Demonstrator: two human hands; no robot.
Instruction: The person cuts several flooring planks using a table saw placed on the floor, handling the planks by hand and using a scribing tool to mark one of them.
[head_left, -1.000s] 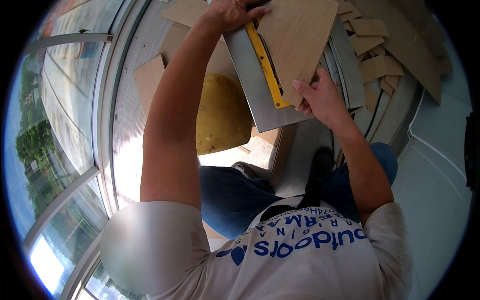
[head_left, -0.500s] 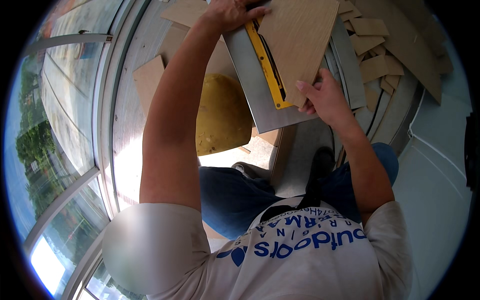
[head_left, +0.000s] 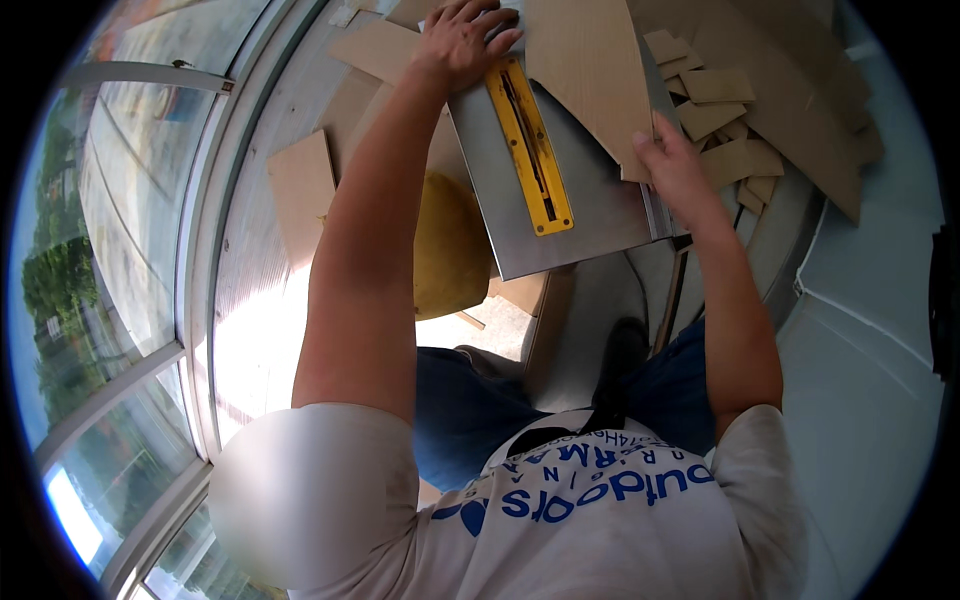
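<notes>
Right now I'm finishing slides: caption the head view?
Right hand holds a wooden board; left hand near a yellow slotted plate.

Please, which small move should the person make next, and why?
I would probably move the left hand slightly away from the slotted yellow plate: it sits close to the plate's far end, while the right hand holds the wooden board near its closest corner.

Off goes the wooden board [head_left: 592, 80], swung rightward with the right hand [head_left: 680, 172] travelling along; the yellow insert [head_left: 530, 150] lies barer now, metal tabletop [head_left: 590, 215] opening between them, and the left hand's [head_left: 462, 45] thumb sits clear of the board!
</notes>
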